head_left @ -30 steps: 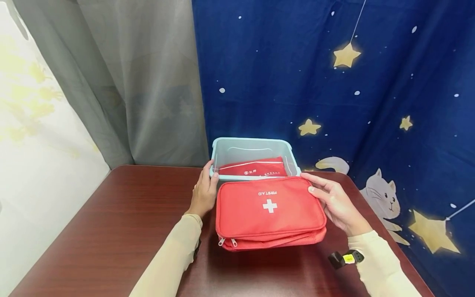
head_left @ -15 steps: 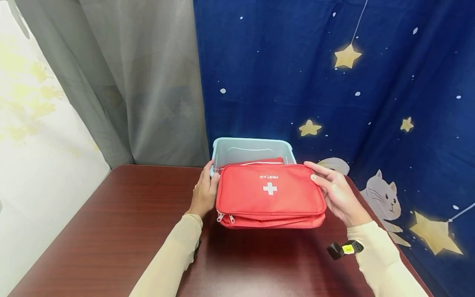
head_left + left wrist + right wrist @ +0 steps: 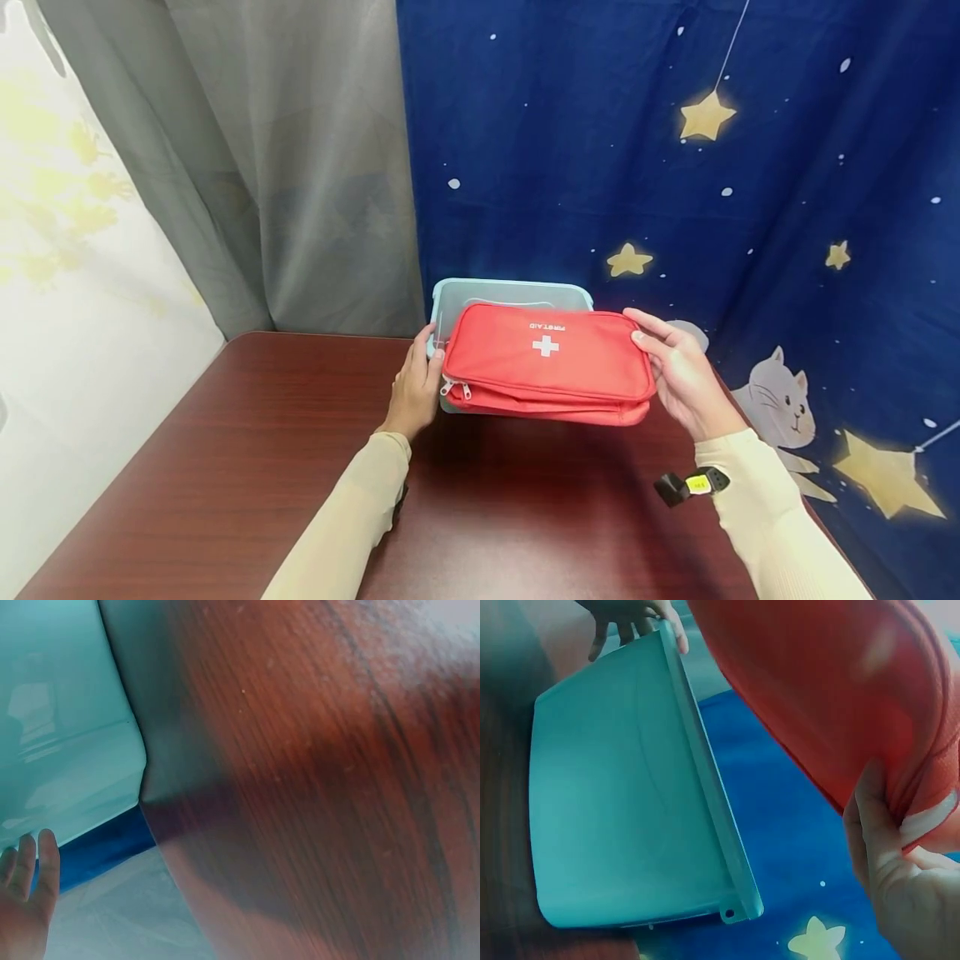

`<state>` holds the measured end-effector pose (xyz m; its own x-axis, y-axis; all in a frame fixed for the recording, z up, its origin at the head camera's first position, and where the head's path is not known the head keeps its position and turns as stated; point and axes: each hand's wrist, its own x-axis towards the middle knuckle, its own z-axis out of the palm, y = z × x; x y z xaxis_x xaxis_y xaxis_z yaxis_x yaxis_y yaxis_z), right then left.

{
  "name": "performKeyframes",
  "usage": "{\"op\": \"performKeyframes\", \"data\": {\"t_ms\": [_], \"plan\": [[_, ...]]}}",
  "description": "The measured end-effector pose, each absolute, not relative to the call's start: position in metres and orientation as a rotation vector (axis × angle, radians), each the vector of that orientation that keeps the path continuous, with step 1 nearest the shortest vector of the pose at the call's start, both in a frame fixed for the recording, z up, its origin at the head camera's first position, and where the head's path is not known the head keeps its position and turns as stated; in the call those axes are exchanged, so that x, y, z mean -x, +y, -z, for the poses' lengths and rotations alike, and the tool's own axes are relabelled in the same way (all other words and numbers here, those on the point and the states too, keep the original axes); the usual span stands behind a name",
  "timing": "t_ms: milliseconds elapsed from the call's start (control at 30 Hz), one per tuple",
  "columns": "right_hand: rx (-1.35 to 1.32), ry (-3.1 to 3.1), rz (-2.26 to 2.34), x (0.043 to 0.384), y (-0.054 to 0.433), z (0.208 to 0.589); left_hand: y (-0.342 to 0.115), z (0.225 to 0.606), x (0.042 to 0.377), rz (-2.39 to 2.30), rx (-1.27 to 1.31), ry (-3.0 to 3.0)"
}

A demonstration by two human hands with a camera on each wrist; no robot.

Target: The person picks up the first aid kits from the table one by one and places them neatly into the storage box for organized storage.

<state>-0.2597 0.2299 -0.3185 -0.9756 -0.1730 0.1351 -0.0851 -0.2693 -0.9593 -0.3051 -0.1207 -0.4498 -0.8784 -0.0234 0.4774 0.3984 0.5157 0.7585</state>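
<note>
A red first aid bag with a white cross and two zip pulls hangs over the light-blue plastic bin. My right hand grips the bag's right end, its thumb on top and its fingers beneath, as the right wrist view shows. My left hand holds the bin's left rim, with the thumb at the near corner and the fingers along the outer side. In the right wrist view, a gap separates the raised bag from the bin's rim. The bag hides most of the bin's inside from the head view.
The bin stands near the far edge of a dark red wooden table. Behind it hang a grey curtain and a blue curtain with stars and a cat.
My right hand has carried the first aid bag forward and up over the bin, covering the red item seen inside earlier. My left hand has stayed on the rim.
</note>
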Motion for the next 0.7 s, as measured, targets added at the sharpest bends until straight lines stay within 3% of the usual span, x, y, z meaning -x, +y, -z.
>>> {"op": "performKeyframes", "data": {"t_ms": [700], "plan": [[0.121,2.028,2.518,0.291,0.218,0.284,-0.118,0.447,0.303,1.344,0.306,-2.348]]}}
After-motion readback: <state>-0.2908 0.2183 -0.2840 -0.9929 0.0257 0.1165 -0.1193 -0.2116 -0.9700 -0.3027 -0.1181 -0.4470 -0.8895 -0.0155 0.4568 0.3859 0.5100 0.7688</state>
